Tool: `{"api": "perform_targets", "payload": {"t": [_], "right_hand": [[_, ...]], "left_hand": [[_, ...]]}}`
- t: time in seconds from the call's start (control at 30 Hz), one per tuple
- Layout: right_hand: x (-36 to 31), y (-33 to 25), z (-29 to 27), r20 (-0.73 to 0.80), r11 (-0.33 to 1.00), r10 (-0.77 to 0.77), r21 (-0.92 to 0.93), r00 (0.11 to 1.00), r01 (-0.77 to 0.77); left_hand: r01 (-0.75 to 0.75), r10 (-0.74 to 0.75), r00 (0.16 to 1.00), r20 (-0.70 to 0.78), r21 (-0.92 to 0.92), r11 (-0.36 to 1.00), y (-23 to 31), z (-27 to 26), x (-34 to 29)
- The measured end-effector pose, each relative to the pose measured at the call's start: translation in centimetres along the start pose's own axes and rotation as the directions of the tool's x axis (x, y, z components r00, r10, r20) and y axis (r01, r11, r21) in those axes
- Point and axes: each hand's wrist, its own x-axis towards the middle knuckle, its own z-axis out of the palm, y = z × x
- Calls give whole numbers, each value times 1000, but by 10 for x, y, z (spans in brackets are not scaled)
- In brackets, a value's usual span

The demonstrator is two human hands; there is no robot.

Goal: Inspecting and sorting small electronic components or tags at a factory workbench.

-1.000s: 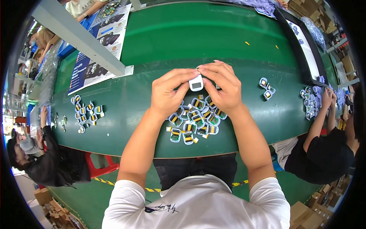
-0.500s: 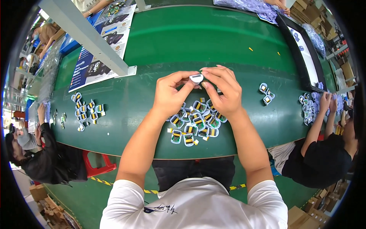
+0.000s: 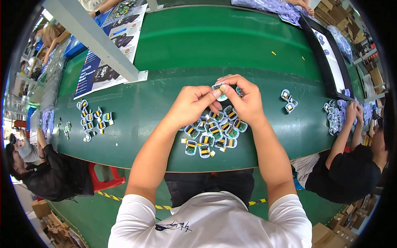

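Over the middle of the table I hold a small white housing with a green circuit board (image 3: 222, 97) showing. My left hand (image 3: 193, 102) pinches its left side between thumb and fingers. My right hand (image 3: 245, 99) grips it from the right, thumb pressed against the board side. My fingers hide part of it. Just nearer to me lies a loose pile of similar housings (image 3: 215, 131), with green boards and black-and-yellow parts. Another such piece (image 3: 239, 91) shows partly behind my right fingers.
More housings lie in a left group (image 3: 89, 121) and a small right group (image 3: 290, 106). A grey metal post (image 3: 99, 45) stands on a printed sheet (image 3: 109, 62). A black-framed tray (image 3: 331, 62) lies at the far right. Co-workers sit on both sides.
The held piece has turned from its white face with a dark window to its green board side. Both hands have shifted their grip, and the left has drawn slightly nearer to me.
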Motion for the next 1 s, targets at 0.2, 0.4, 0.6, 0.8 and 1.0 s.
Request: {"api": "perform_targets", "payload": {"t": [0.2,0.4,0.6,0.8,1.0], "right_hand": [[5,-3,-11,73,998,22,-66,997,-17],[4,-6,-6,21,999,22,-31,1000,-22],[0,-7,2,-68,998,-49,-54,996,45],[3,-4,-7,12,976,-119,-181,993,119],[5,-6,-17,91,997,-2,-76,996,9]], "left_hand": [[-105,119,979,-166,89,990,6,2,-1],[-179,168,973,-157,-60,982,-2,4,1],[-53,47,998,-44,-150,987,0,3,1],[-257,294,943,-154,225,940,2,3,-2],[-135,145,987,-74,120,984,4,-1,-3]]}}
